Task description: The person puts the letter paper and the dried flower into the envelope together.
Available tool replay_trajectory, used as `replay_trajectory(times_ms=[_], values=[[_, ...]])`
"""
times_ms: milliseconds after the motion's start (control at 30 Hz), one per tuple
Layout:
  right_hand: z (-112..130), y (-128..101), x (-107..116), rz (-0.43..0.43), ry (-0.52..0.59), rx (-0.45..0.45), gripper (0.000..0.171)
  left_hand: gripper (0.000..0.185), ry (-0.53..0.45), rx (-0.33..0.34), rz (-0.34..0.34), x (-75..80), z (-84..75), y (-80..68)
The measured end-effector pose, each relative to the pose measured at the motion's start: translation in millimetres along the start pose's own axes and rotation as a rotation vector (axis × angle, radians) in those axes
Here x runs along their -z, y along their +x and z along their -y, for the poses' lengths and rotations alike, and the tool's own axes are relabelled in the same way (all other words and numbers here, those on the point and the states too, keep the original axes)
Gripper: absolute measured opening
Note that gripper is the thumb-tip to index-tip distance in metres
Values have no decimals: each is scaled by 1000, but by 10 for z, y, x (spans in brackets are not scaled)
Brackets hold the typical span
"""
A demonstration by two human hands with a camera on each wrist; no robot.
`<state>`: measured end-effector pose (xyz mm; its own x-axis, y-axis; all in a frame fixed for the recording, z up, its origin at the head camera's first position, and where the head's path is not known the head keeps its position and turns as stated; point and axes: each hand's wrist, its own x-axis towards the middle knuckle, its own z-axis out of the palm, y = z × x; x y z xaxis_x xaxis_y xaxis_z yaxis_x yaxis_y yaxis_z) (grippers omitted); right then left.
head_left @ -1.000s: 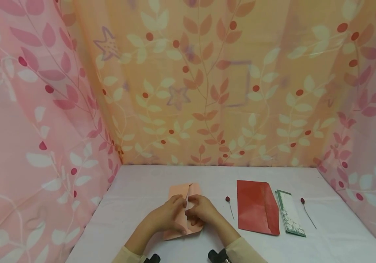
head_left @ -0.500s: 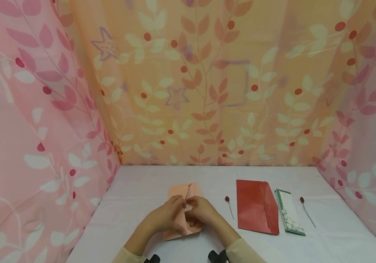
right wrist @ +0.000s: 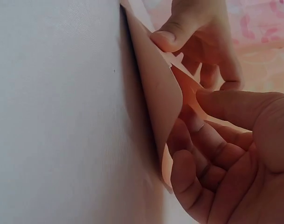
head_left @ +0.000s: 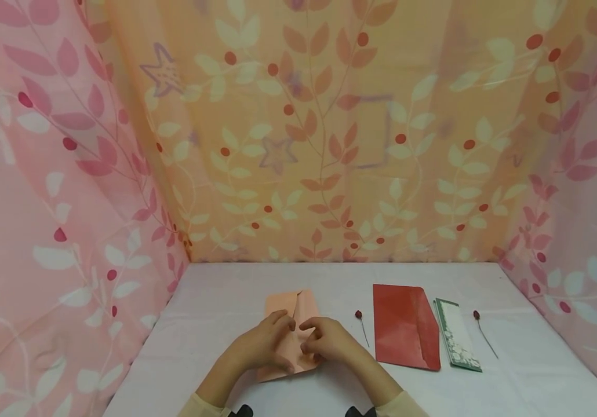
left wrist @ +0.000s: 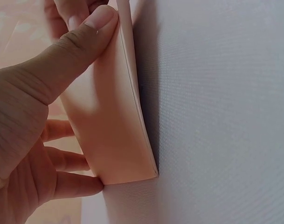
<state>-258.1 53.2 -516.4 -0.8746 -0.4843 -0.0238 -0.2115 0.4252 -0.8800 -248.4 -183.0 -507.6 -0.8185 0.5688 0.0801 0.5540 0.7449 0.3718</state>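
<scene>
The white, cloth-textured table (head_left: 220,289) spreads under my arms, with the red rectangular paper envelope (head_left: 400,327) flat on its right part. Left of that, between my hands, lies the peach folded-paper envelope (left wrist: 109,140), its right side bowed upward. My left hand (head_left: 264,341) grips it, thumb on top, fingers at the edge; ease that thumb, I reckon, and the paper could slide or spring open. My right hand (head_left: 332,339) has half-curled fingers against the bowed side; I can't tell whether they pinch it, but pushing hard might crease or tear it. Rightward lies the narrow green-and-white floral card (head_left: 457,334), then the small dark-red stemmed buds: one between the envelopes (head_left: 359,315), easily brushed by my sleeve, one far right (head_left: 477,315).
</scene>
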Motion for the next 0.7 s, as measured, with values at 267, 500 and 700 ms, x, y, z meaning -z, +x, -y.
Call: replay_trajectory(times_ms=[267, 500, 700], values=[[21, -261, 149, -49, -82, 32, 42, 79, -15, 17, -2, 7, -26, 1], [14, -413, 263, -76, -99, 46, 42, 80, -6, 44, 10, -9, -25, 1], [4, -441, 364, -101, -151, 35, 40, 83, 2, 21, -3, -28, 9, 8]])
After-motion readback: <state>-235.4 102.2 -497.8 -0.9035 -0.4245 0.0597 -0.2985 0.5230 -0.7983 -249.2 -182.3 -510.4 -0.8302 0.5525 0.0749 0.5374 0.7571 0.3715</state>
